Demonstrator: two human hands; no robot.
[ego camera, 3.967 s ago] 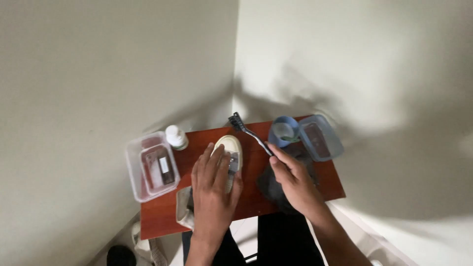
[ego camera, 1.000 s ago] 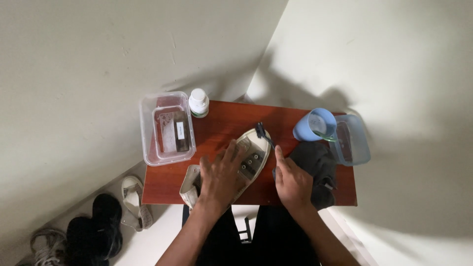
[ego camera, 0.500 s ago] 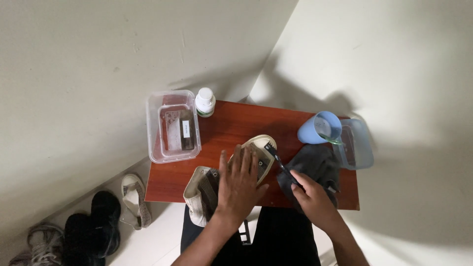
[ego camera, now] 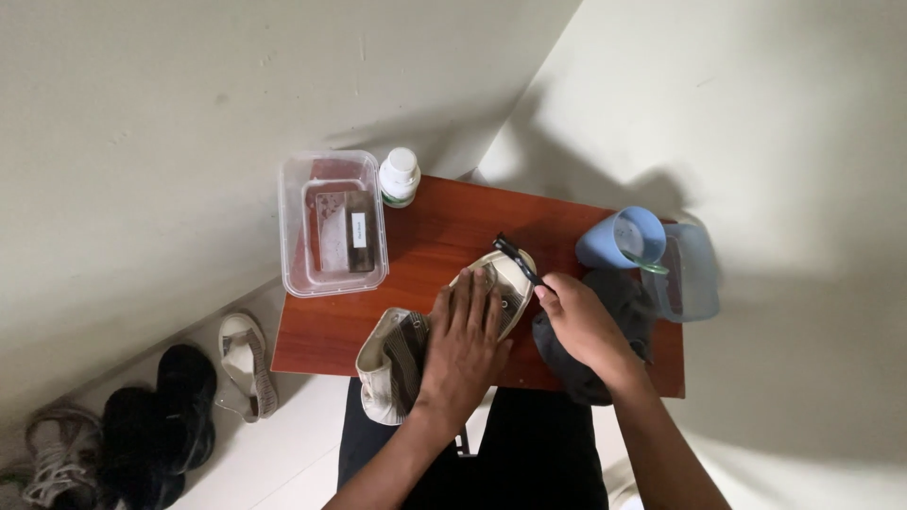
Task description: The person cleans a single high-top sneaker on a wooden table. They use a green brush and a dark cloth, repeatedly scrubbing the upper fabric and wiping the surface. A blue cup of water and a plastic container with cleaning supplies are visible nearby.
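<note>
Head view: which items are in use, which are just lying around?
In use: left hand pressing the cream shoe; right hand holding the dark brush.

Lying about: clear tub, white bottle, blue cup, dark cloth, shoes on the floor.

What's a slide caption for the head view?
Left hand steadies a cream sneaker; right hand holds a dark brush.

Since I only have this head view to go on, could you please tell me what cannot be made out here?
- Shoe: its middle is hidden under the left hand.
- Brush: its handle end is covered by the right hand; the bristles are too small to see.
- Dark cloth: partly hidden by the right hand and wrist.
- Clear container: the contents are blurred by its plastic.
- Shoes on the floor: cut off by the bottom-left edge.
</note>
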